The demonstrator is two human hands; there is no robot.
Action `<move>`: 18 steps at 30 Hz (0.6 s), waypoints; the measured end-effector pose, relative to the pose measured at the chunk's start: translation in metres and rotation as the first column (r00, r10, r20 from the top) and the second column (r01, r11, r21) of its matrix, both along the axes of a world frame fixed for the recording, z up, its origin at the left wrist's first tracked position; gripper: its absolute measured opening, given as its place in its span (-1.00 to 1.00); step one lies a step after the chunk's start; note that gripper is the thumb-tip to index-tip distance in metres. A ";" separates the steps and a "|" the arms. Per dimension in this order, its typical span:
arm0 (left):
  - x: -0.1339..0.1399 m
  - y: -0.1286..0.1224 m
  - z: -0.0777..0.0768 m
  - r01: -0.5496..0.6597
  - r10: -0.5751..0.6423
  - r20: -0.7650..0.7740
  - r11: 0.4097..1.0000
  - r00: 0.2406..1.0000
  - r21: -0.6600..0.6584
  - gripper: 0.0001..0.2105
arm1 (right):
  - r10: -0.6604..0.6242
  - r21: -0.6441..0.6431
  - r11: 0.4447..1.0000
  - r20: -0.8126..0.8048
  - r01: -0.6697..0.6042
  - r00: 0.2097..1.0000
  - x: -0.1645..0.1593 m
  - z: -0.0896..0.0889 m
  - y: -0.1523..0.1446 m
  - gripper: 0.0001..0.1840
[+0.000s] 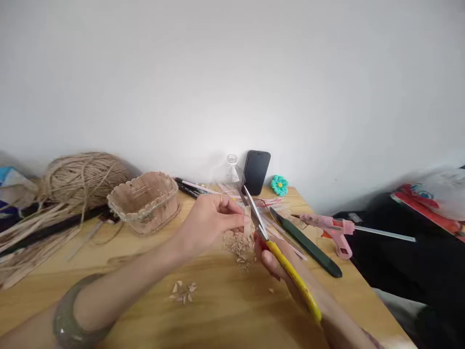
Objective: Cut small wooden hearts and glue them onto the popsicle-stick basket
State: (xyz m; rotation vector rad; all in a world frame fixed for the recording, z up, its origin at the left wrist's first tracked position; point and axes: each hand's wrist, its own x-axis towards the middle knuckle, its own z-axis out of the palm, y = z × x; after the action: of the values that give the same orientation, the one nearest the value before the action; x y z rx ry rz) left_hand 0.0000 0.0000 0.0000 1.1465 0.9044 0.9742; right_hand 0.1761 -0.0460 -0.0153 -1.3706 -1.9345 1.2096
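Head view shows a pale, narrow strip (247, 220), perhaps wooden, and yellow-handled scissors (282, 258).

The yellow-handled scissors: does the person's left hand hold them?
No: the right hand holds the yellow-handled scissors, while the left hand pinches a thin pale strip.

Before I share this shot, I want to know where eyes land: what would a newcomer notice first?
Probably the yellow-handled scissors in the right hand near the centre, their blades close to the pale strip pinched by the left hand. Next might come the turquoise flower, just right of the dark phone, and the pink glue gun farther right.
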 end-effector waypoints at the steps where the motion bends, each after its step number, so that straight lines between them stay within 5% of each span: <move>1: 0.000 0.001 0.001 0.000 0.000 -0.018 1.000 1.000 0.008 -0.91 | 0.002 -0.006 1.000 0.004 -0.002 1.000 0.001 0.001 0.000 -0.47; 9: -0.004 0.005 0.008 0.024 -0.010 -0.222 0.998 0.975 0.061 -0.93 | -0.007 -0.007 1.000 -0.013 0.007 1.000 0.006 0.000 -0.001 -0.54; 18: -0.009 0.012 0.007 0.116 -0.108 -0.201 0.993 0.974 0.030 -0.91 | 0.036 -0.014 0.999 -0.017 -0.036 0.999 0.007 -0.003 0.002 -0.51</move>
State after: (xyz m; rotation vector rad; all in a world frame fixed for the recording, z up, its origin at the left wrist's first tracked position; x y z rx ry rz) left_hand -0.0095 0.0125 0.0068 1.3340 0.9711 0.7988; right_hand 0.1834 -0.0444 -0.0185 -1.3340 -1.9502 1.2495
